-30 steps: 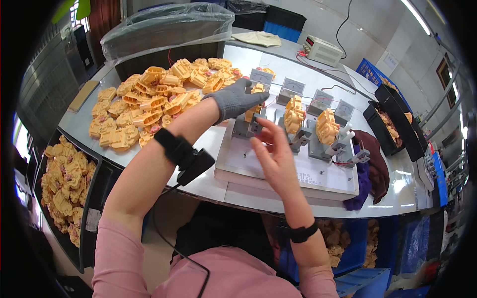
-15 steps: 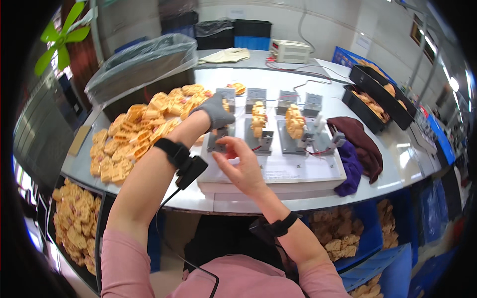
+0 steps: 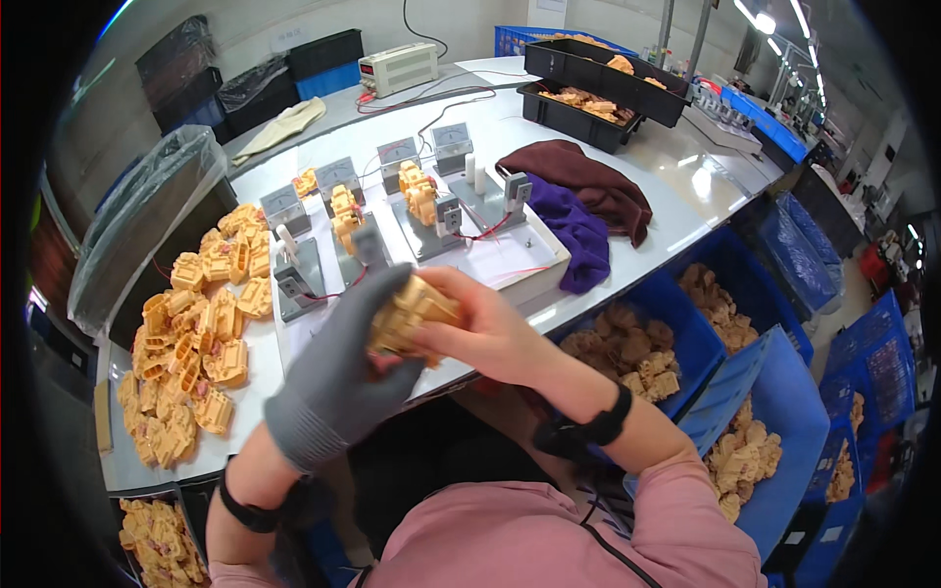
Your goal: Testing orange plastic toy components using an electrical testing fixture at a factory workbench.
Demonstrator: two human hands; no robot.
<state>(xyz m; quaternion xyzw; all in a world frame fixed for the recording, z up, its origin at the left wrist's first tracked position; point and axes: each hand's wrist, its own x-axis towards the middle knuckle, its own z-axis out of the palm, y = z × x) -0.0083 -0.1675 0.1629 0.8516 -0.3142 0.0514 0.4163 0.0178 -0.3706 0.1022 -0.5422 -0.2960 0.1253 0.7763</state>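
My left hand [image 3: 338, 377], in a grey glove, and my bare right hand [image 3: 485, 328] both grip one tan plastic moulded part [image 3: 407, 314] close to my chest, above the table's near edge. Beyond it on a white board [image 3: 510, 257] stand several grey metal test fixtures [image 3: 304, 274]; two of them carry tan parts [image 3: 345, 216], and the nearest left fixture has none. A heap of the same tan parts [image 3: 196, 333] lies on the table to my left.
Small grey meter boxes [image 3: 338, 176] line the board's far side. Brown and purple cloths [image 3: 583, 196] lie to the right. Blue bins [image 3: 647, 338] of parts sit below the right table edge. Black trays [image 3: 588, 98] and a white power supply [image 3: 397, 67] stand at the back.
Both hands have drawn back from the fixtures toward my body, bringing a tan part with them. The view has swung so the fixtures sit farther away.
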